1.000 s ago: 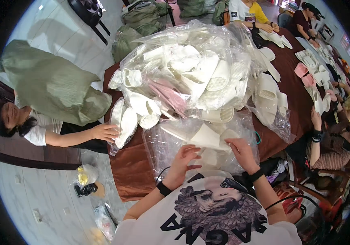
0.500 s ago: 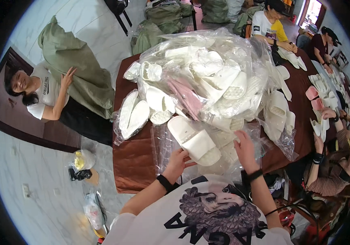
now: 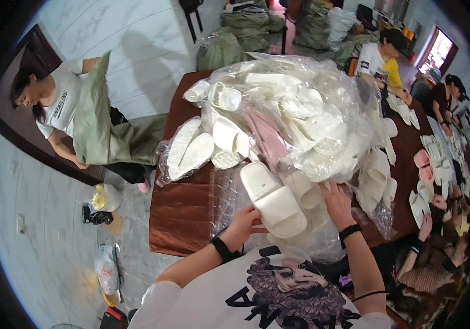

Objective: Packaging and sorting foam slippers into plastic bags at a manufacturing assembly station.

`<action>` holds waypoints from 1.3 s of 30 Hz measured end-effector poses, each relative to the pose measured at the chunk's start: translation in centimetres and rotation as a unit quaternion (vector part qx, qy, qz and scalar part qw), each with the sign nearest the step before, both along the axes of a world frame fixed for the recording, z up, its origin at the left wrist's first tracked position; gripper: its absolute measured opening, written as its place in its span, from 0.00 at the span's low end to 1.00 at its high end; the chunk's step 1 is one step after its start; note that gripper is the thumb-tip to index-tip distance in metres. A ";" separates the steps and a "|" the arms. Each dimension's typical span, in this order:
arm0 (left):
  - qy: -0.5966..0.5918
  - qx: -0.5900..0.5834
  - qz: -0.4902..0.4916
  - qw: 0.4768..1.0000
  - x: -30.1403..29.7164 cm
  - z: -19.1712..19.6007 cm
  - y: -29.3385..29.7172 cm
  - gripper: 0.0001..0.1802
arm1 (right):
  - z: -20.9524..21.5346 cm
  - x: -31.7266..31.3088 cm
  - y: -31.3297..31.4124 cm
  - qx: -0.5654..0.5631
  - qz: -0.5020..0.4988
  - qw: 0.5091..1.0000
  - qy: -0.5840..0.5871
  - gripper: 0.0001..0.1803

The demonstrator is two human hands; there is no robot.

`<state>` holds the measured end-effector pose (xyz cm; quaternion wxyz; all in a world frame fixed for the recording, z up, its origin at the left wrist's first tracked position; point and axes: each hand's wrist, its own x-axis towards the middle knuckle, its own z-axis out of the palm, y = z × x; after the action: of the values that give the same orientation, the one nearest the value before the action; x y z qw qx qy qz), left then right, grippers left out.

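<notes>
My left hand (image 3: 245,226) grips a white slide slipper (image 3: 280,211) by its side, with the broad strap facing up and the footbed end pointing away. Beside it, partly behind, is a second white slipper (image 3: 302,188). My right hand (image 3: 339,207) has its fingers bent at that slipper's right edge, and their tips are partly hidden. Under both hands lies clear plastic wrap (image 3: 229,203). Just beyond rises a big heap of white slippers in clear bags (image 3: 295,104), with a pink slipper (image 3: 266,134) among them.
The table has a brown cover (image 3: 180,219). At the left a person (image 3: 59,104) holds a green sack (image 3: 95,120). Bagged slippers (image 3: 188,148) lie at the heap's left edge. Several people work along the right side, near pink slippers (image 3: 424,164). Full sacks (image 3: 221,52) stand behind.
My left hand has moved slightly right with its slipper, now turned more upright. My right hand has come to the second slipper's edge. The person at left has turned and lowered the sack.
</notes>
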<state>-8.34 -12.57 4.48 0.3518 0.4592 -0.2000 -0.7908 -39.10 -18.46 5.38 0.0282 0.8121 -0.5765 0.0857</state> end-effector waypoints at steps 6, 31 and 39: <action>0.075 -0.005 -0.054 0.996 -2.5 4.0 0.0 0.22 | -2.6 -3.0 -0.2 0.018 0.018 0.999 -0.037 0.10; -0.213 -0.311 0.116 0.919 8.6 12.1 -24.3 0.24 | 1.1 -0.5 7.1 0.059 -0.050 0.970 -0.233 0.05; -0.322 -0.378 0.310 0.811 4.3 5.3 -17.3 0.18 | 0.4 -1.0 9.1 0.064 -0.088 0.979 -0.175 0.17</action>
<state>-4.00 -29.86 9.79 0.6391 0.5562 -0.4324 -0.3085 -40.10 -9.36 5.79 -0.1179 0.7309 -0.6457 0.1870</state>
